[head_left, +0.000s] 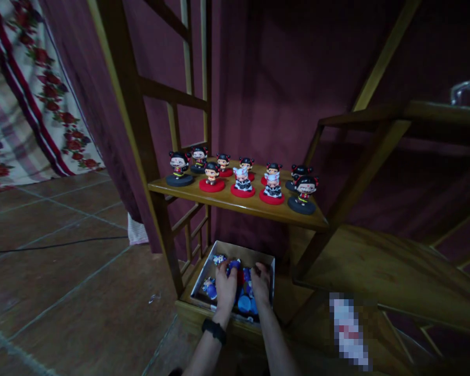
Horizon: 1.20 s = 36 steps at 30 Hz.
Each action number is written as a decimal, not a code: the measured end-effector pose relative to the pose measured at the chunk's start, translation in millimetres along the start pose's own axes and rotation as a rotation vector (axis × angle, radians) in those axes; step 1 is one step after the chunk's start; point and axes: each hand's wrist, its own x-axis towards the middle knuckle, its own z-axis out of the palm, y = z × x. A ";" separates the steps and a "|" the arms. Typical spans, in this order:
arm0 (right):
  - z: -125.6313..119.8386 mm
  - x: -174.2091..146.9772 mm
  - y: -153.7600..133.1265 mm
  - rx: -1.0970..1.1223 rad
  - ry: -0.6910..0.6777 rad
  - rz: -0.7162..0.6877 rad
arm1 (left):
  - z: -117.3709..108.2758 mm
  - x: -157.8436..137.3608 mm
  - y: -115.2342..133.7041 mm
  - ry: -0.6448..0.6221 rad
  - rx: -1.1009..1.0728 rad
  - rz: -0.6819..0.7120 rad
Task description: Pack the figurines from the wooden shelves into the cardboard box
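Box (247, 251) of blue figurines (210, 289) — left hand (226, 282), right hand (260, 283) lowered in, finger closure indiscernible. Shelf (194, 192) above — round-based figurines (243, 181) displayed.

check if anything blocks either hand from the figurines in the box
Nothing visible does: the box is open at the top, and the left hand and right hand are both inside it, among the blue figurines.

Head cam, facing fwd/down, near shelf (235, 202), above box (250, 255).
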 end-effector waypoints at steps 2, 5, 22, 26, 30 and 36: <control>-13.7 -12.0 -16.5 0.022 -0.021 -0.083 | -13.8 -10.1 16.5 0.007 0.018 0.169; -47.9 -42.7 -58.9 0.109 -0.184 -0.336 | -47.7 -28.8 61.9 0.007 0.020 0.413; -177.0 -14.8 -334.9 -0.447 0.083 -0.915 | -164.8 77.9 309.0 0.076 0.405 0.926; -171.4 -6.8 -336.6 -0.536 0.037 -0.860 | -162.4 96.8 307.9 -0.073 0.448 0.919; -165.4 0.2 -343.0 -0.554 -0.056 -0.963 | -157.9 105.1 317.2 -0.255 0.410 0.923; -147.8 13.4 -360.1 -0.630 -0.252 -1.062 | -145.7 95.8 330.1 -0.340 0.514 0.870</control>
